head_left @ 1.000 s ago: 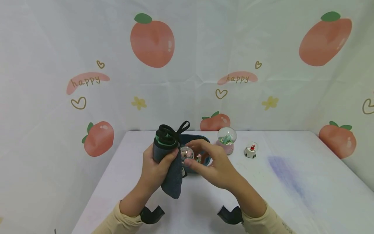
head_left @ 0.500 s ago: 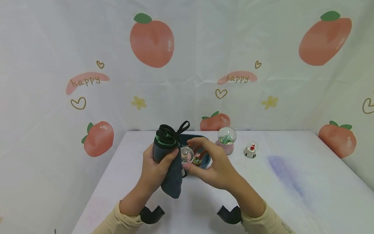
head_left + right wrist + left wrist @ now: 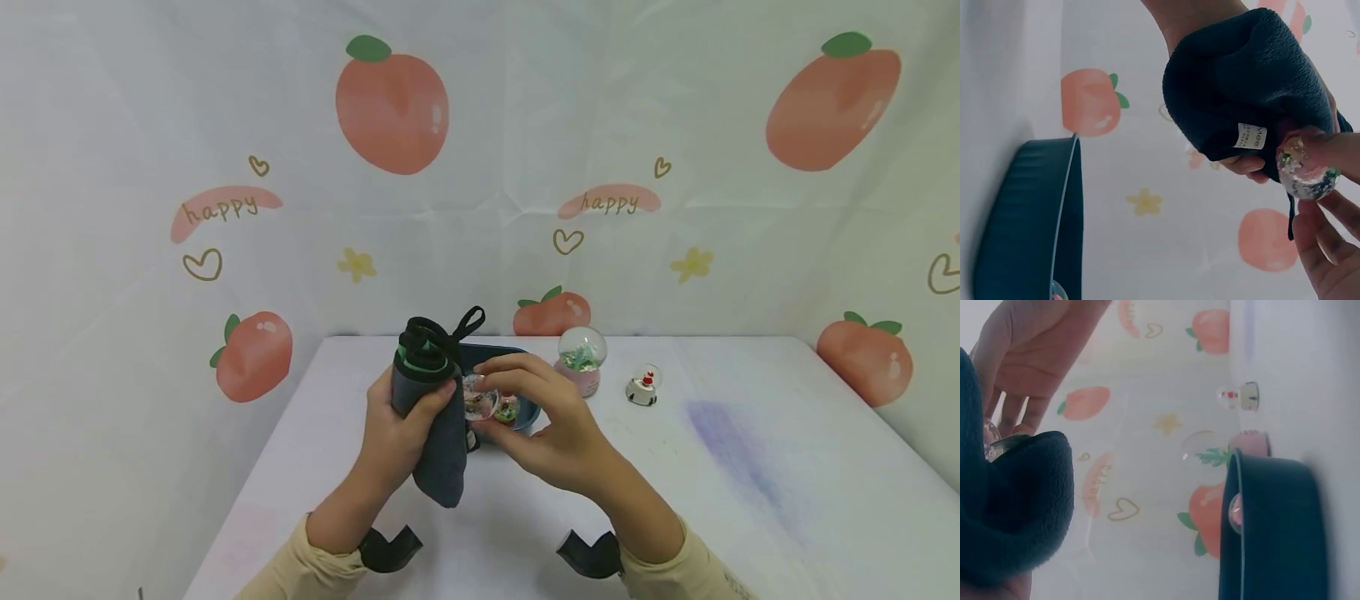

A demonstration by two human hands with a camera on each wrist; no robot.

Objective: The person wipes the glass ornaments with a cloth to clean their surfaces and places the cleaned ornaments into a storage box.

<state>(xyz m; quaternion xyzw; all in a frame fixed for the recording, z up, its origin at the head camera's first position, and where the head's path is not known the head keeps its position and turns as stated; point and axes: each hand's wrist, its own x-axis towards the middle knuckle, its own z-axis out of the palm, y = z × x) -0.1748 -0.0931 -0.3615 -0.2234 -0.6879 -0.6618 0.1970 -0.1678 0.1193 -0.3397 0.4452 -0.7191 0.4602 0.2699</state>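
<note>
My left hand [image 3: 397, 433] grips a rolled dark blue towel [image 3: 444, 450] with black edging and a loop at its top. Beside it, my right hand [image 3: 555, 417] holds a small snow globe [image 3: 478, 398] between thumb and fingers. In the right wrist view this globe [image 3: 1307, 178], full of glitter, lies against the towel [image 3: 1241, 69] near its white label [image 3: 1250, 136]. Beyond both hands a dark blue basin [image 3: 487, 352] stands on the table, partly hidden by them. Another small globe [image 3: 507, 409] shows inside it.
Right of the basin stands a larger snow globe [image 3: 582, 358] on a pink base. A smaller one [image 3: 643, 385] with a white base and a red figure is farther right. The white table [image 3: 750, 400] meets a printed backdrop [image 3: 480, 125] behind.
My right hand's fingers have shifted over the globe and the globe has turned within them. The towel and left hand have stayed almost still.
</note>
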